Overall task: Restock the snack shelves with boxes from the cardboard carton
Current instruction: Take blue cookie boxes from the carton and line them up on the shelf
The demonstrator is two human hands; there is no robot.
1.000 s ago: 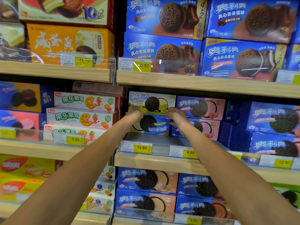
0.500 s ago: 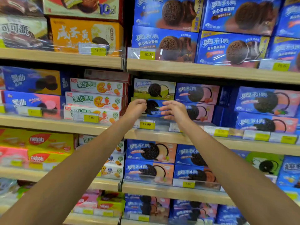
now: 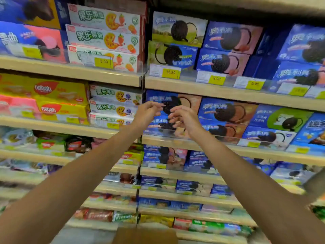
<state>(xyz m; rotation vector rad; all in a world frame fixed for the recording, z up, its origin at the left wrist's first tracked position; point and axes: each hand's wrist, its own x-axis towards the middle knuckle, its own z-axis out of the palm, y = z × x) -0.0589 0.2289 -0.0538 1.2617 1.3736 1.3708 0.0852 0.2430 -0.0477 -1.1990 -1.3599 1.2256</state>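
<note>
My left hand (image 3: pixel 146 112) and my right hand (image 3: pixel 184 118) hang in the air in front of the snack shelves, close together, fingers loosely curled and holding nothing. Above them, two green-and-blue cookie boxes (image 3: pixel 173 54) are stacked on the wooden shelf (image 3: pixel 228 94) behind the 12.80 price tag (image 3: pixel 170 73). Both hands are well below that stack and in front of blue cookie boxes (image 3: pixel 226 111) one shelf down. The brown edge of the cardboard carton (image 3: pixel 146 235) shows at the bottom of the view.
White fruit-biscuit boxes (image 3: pixel 105 37) fill the shelf bay to the left, with yellow wafer boxes (image 3: pixel 51 94) beneath. Blue and pink cookie boxes (image 3: pixel 228 50) crowd the right bay. Lower shelves (image 3: pixel 175 173) hold more packets. Clear plastic guards with price tags line each shelf edge.
Both hands let go of the green-and-blue boxes on the shelf and drew back down and toward me. The view tilted downward, bringing lower shelves and the carton edge into sight.
</note>
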